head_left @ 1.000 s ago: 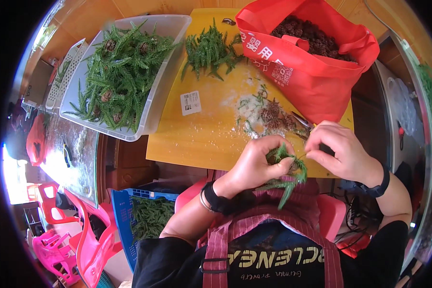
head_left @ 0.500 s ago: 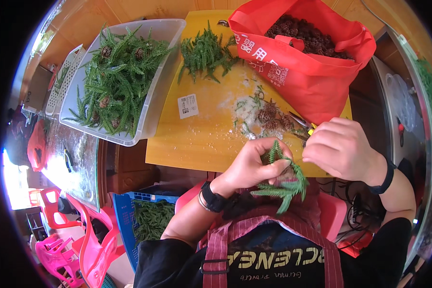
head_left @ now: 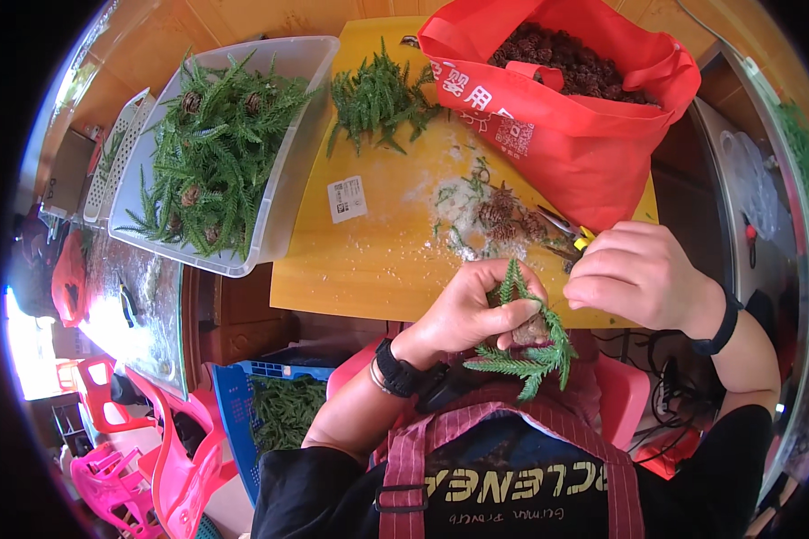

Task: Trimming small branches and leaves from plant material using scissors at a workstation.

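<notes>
My left hand (head_left: 478, 307) pinches a green artificial pine sprig (head_left: 532, 366) just over the table's near edge. A brown pine cone (head_left: 532, 332) shows among its needles, below my thumb. To its right, my right hand (head_left: 636, 280) is closed around pliers with yellow handles (head_left: 584, 240); their jaws point up and left, and most of the handles are hidden by the fingers. Beyond the jaws, loose pine cones (head_left: 502, 218) lie on the yellow table (head_left: 333, 269) amid white flakes and green bits.
A clear plastic bin (head_left: 279, 211) of sprigs with cones stands at left. More sprigs (head_left: 382, 99) are piled beside it. At the back right is a red bag (head_left: 566, 153) full of pine cones. A blue basket (head_left: 234, 422) of greenery sits below the table, near pink chairs (head_left: 184, 458).
The sprig in my left hand has turned slightly, so its cone shows more plainly. My right hand keeps its closed grip with little movement. The whole view has shifted a little.
</notes>
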The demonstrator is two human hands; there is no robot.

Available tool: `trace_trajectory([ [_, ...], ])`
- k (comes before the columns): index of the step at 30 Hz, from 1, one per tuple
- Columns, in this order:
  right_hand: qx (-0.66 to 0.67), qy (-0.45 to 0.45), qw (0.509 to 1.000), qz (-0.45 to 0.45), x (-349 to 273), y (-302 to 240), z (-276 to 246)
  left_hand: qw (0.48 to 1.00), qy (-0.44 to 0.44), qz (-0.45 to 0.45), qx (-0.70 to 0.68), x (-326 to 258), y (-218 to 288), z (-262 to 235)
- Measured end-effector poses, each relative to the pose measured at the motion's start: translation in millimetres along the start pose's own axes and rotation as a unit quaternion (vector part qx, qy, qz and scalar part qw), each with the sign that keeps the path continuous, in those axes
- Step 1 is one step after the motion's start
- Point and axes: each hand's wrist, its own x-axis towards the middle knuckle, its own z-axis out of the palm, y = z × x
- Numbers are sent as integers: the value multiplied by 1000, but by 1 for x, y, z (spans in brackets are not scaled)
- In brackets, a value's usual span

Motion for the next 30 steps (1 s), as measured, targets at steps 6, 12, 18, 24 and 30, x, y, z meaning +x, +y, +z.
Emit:
trace_trajectory([
  [6,-2,-43,996,83,4,-5,-4,999,30,-16,30,2,1,3],
  [12,282,-34,905,318,-13,-6,6,886,99,270,363,9,-11,4],
  [18,165,46,914,368,-58,17,32,995,86,46,3,1,-4,5],
  [24,58,37,921,383,-89,26,77,993,105,49,9,3,-7,4],
  [30,43,52,916,395,-89,29,81,904,146,267,301,9,-14,1],
])
